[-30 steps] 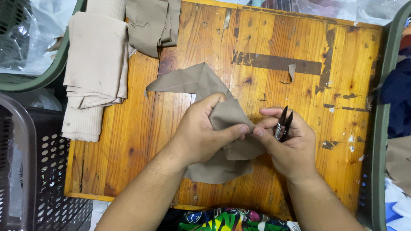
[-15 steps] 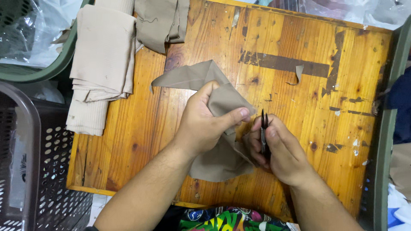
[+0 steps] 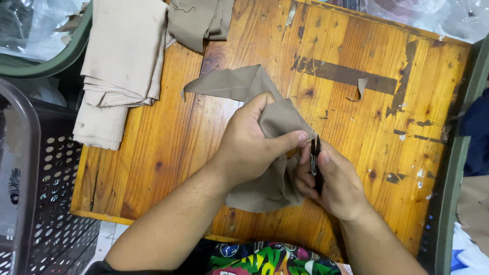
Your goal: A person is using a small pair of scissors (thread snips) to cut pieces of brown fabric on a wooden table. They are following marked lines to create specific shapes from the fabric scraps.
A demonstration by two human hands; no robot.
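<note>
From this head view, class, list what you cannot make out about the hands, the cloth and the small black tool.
- Black tool: the right hand covers its lower part; its kind stays unclear.
- Khaki cloth piece: the left hand hides its middle and the spot being worked.
- Stacked beige fabric: cut off by the top edge.
- Wooden table: its near edge is hidden by the arms.

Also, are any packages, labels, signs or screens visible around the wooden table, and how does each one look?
Clear plastic bag: top left, in a green tub, crumpled.
Clear plastic bag: top right, beyond the table, crumpled, glossy.
Tape remnants: on the table top, dark brown strips, worn.
No signs or screens.
</note>
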